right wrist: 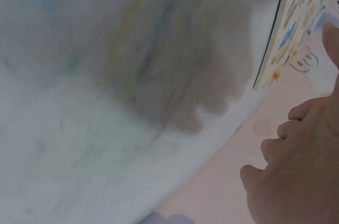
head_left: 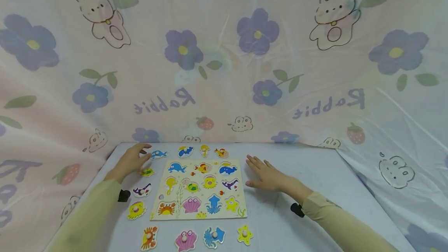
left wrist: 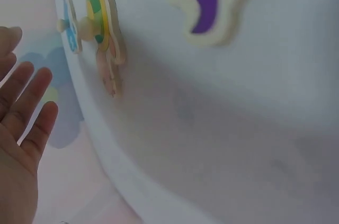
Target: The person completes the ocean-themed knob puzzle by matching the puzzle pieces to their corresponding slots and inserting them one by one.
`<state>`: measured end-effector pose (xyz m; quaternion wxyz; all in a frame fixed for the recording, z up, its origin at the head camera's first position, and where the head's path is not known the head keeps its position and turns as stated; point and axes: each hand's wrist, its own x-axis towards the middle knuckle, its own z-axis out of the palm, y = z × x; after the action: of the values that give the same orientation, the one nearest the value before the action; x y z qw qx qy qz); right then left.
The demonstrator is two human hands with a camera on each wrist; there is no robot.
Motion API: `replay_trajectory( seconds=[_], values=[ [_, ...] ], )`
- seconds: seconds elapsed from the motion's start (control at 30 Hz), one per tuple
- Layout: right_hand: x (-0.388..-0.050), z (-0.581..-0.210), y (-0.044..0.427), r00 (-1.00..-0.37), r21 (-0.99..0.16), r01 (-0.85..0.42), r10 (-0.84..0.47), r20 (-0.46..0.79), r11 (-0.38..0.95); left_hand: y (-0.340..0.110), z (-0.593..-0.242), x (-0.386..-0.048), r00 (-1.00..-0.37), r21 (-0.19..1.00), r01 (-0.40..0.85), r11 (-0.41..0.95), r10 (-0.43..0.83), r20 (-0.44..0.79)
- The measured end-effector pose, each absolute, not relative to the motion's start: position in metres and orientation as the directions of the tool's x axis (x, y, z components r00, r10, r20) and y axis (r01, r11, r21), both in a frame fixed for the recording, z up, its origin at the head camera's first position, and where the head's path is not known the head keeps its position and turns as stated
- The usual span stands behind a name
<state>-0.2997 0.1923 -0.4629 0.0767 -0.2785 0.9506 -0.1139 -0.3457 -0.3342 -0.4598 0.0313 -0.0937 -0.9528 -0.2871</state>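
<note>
Wooden-looking turtle piece [head_left: 147,172], lower left of the head view, on the counter [head_left: 308,162] beside the puzzle board [head_left: 242,195]. Presumably light, stiff, smooth; best pinched by its knob [left wrist: 87,29]. Left hand [head_left: 131,162] arched near it, fingers apart, no grip visible. Right hand [head_left: 268,177] stretched toward the board's right edge, fingers straight, empty.

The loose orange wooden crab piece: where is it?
In the head view, the crab piece lies lower left, below the beige rectangular board, left of the loose pink shell piece.

text: mirrored word "rabbit" [head_left: 163,103], left of centre; second "rabbit" [head_left: 329,103], right | on: printed cloth [head_left: 220,98] | far left: cut-off purple lettering [head_left: 21,163], unreadable
</note>
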Motion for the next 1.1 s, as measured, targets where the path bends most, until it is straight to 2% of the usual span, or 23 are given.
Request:
replay_trajectory(
  seconds=[0.17,0.53,0.77,1.1],
  values=[
    [-0.300,-0.476,0.180,-0.815,-0.230,-0.524,-0.561,-0.142,0.820,-0.331,-0.465,-0.357,-0.989,0.598,0.149,0.788,0.120,0.088],
    [-0.295,-0.480,0.166,-0.794,-0.217,-0.530,-0.569,-0.213,0.820,-0.323,-0.475,-0.378,-0.997,0.599,0.075,0.797,0.081,0.018],
    [-0.291,-0.481,0.163,-0.794,-0.220,-0.516,-0.559,-0.241,0.828,-0.322,-0.482,-0.383,-0.992,0.566,0.115,0.817,0.122,0.025],
    [-0.292,-0.484,0.163,-0.789,-0.190,-0.526,-0.559,-0.255,0.829,-0.316,-0.480,-0.384,-0.993,0.556,0.104,0.824,0.118,0.010]
  ],
)
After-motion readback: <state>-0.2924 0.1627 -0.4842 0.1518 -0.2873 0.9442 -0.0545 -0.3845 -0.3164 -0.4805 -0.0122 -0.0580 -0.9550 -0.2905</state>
